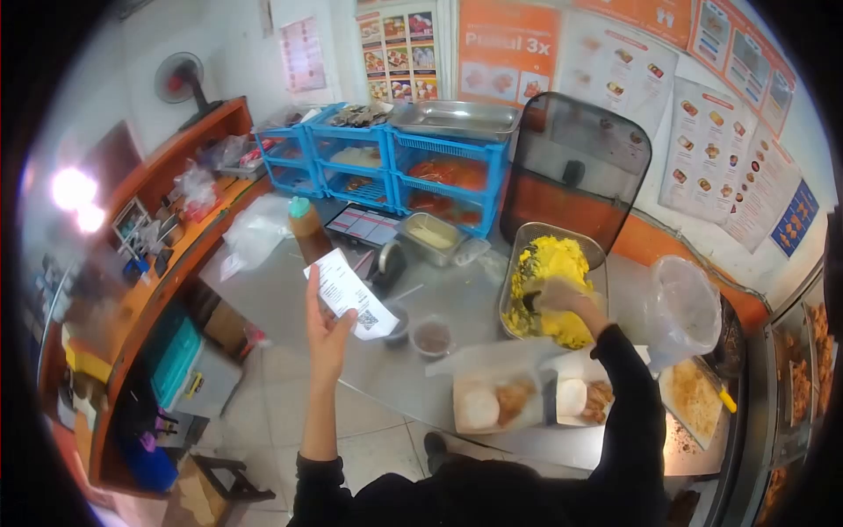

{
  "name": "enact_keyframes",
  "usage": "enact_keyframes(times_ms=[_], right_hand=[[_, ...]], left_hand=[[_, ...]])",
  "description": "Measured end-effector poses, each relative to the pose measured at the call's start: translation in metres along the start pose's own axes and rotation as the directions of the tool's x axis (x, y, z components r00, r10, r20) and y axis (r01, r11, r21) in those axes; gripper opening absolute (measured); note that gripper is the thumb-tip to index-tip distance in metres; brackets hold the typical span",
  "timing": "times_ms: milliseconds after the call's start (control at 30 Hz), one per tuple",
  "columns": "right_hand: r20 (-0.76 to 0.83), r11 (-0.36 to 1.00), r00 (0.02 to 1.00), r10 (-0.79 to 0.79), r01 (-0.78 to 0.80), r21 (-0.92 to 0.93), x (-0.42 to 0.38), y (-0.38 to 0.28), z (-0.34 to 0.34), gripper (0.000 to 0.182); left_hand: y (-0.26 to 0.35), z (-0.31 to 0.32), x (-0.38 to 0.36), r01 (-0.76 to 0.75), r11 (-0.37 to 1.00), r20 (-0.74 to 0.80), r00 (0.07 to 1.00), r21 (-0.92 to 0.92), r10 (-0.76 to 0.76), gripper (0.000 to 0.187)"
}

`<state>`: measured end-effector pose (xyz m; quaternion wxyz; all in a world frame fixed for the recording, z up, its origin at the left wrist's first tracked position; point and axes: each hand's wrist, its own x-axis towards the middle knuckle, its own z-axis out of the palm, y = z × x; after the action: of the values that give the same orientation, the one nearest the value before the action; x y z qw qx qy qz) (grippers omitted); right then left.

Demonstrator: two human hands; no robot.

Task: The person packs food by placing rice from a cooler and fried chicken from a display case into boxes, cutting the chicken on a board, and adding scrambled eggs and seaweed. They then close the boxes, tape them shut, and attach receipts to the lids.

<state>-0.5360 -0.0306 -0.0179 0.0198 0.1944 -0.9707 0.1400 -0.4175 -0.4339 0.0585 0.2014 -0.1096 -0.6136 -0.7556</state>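
My left hand (330, 327) is closed on a white printed receipt (356, 297) with a QR code, held up over the table's near edge. My right hand (562, 297), blurred, reaches into a metal tray (503, 309) heaped with yellow food (553, 259) that has dark green bits. Its fingers look closed around something dark, too indistinct to name. Below the tray stand two open paper boxes, the left box (465, 422) and the right box (571, 413). Each holds a white rice mound and brown pieces of food.
Blue stacked baskets (399, 176) line the back, beside a dark-framed tray cover (580, 167). A sauce bottle (307, 230), tablet (363, 223), small metal pan (430, 235) and sauce cup (432, 336) share the table. Rightward are a plastic bag (680, 307), cutting board (694, 400) and yellow-handled knife (727, 400).
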Motion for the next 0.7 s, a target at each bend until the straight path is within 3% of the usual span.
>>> enact_keyframes(times_ms=[33,67,100,167,200,300,367,400,467,500,567,700], right_hand=[[0.248,0.994,0.964,0.091,-0.073,-0.084,0.016,-0.005,0.011,0.037],[0.472,0.977,0.86,0.191,-0.119,-0.179,0.031,-0.007,0.022,0.036],[0.478,0.975,0.854,0.205,-0.135,-0.177,0.041,0.0,0.039,0.036],[0.454,0.914,0.839,0.3,-0.117,-0.388,0.046,0.02,0.078,0.033],[0.451,0.908,0.833,0.321,-0.136,-0.395,0.044,0.022,0.083,0.033],[0.207,0.866,0.862,0.463,-0.391,-0.311,0.039,0.02,0.1,0.034],[0.033,0.812,0.829,0.558,-0.538,-0.227,0.042,0.024,0.101,0.035],[-0.058,0.866,0.885,0.462,-0.464,-0.189,0.039,0.038,0.098,0.038],[-0.457,0.666,0.883,0.112,-0.408,-0.625,0.039,0.086,0.117,0.055],[-0.454,0.655,0.882,0.13,-0.42,-0.629,0.048,0.091,0.108,0.055],[-0.42,0.643,0.794,0.44,-0.605,-0.47,0.067,0.1,0.085,0.056],[-0.454,0.643,0.795,0.403,-0.599,-0.477,0.09,0.113,0.078,0.049]], left_hand=[[-0.002,-0.004,0.012,0.018,1.0,0.009,1.0,-0.001,-0.018,0.076],[-0.003,-0.008,0.025,0.039,0.999,-0.004,0.999,0.018,-0.039,0.076],[-0.007,-0.012,0.039,0.057,0.998,-0.014,0.998,0.034,-0.056,0.076],[-0.021,-0.028,0.064,0.051,0.999,0.02,0.998,0.016,-0.052,0.077],[-0.028,-0.034,0.076,0.048,0.999,0.014,0.999,0.012,-0.049,0.077],[-0.057,-0.053,0.113,0.075,0.996,0.03,0.997,-0.038,-0.074,0.079],[-0.08,-0.062,0.137,0.053,0.999,0.027,0.998,0.012,-0.054,0.08],[-0.091,-0.067,0.147,0.062,0.998,0.048,0.997,-0.002,-0.062,0.08],[-0.111,-0.076,0.163,0.073,0.997,0.096,0.993,-0.02,-0.071,0.08],[-0.12,-0.079,0.173,0.081,0.996,0.116,0.99,-0.028,-0.077,0.08],[-0.125,-0.078,0.183,0.147,0.987,0.15,0.979,-0.066,-0.136,0.079],[-0.151,-0.085,0.199,0.181,0.977,0.253,0.956,-0.111,-0.149,0.078]])
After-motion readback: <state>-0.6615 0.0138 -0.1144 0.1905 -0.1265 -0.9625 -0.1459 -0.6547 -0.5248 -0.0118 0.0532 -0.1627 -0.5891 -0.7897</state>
